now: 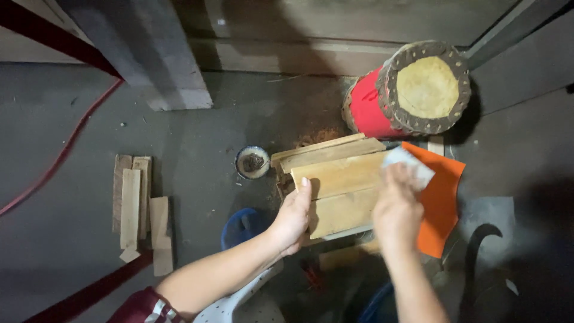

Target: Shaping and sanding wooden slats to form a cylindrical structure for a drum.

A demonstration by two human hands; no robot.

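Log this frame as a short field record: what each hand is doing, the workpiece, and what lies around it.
left hand: grips left edge of the wooden boards
right hand: presses a pale sheet on the boards' right end
boards: stacked, pale, on the floor
right of boards: orange sheet
behind: red drum on its side
left: small bowl; wood offcuts

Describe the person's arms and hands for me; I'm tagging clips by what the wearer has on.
Both forearms are bare, with no gloves, watch or rings visible. The left hand belongs to an arm whose upper part shows the edge of a dark red sleeve with a pale checked pattern, pushed up near the elbow. The right hand and its forearm show no sleeve at all within the frame.
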